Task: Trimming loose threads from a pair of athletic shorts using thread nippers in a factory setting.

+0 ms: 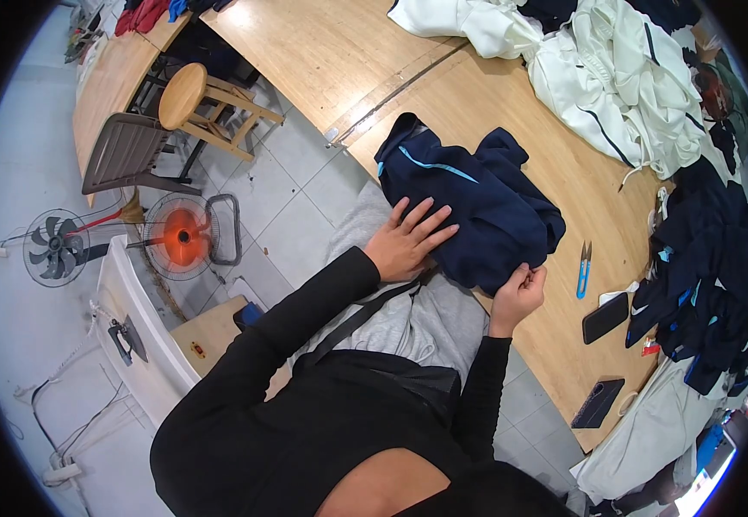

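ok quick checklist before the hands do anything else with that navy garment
1. Left hand flat on the navy garment, pinning it: ok.
2. Right hand pinching the garment's lower edge: ok.
3. Garment lying flat: not ok, bunched and folded over.
4. Garment fully on the wooden table: not ok, its near edge hangs over.
5. Blue thread snips apart from the garment, beside the right hand: ok.
6. Loose thread at the pinched spot: cannot tell.
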`<state>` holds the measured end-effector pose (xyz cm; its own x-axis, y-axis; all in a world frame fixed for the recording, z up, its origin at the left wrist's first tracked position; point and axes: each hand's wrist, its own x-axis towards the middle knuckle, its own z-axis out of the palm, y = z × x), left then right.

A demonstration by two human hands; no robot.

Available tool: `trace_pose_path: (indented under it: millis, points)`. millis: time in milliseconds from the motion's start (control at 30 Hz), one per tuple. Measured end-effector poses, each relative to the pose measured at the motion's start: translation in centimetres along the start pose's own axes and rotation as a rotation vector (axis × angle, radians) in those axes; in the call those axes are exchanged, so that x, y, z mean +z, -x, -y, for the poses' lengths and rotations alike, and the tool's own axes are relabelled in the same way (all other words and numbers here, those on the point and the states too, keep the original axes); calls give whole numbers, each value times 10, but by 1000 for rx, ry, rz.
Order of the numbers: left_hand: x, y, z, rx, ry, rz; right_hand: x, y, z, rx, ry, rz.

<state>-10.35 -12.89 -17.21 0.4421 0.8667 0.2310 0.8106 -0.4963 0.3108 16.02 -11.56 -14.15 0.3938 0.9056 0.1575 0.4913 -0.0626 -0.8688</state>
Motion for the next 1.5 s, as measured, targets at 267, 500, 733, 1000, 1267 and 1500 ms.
trace_pose_path:
  millis: [267,500,733,1000,1267,1500]
  points:
    - [-1,-1,-1,-1,14,-10,0,-1,0,-20,6,-13]
    - [-2,-1,-2,-7,11,-4,-1,-1,2,-19,25,-5]
    - [-3,-1,-2,-7,9,-3,-2,-1,-3,-14,45,-8]
    - [-3,-1,-1,3,-6,-3,-2,-1,-3,-4,4,-6]
    - [-2,-2,-1,7,-12,7,-3,-1,-2,7,33,7]
    - [0,-1,-1,6,-1,-15,-1,0,-1,-8,9,-12]
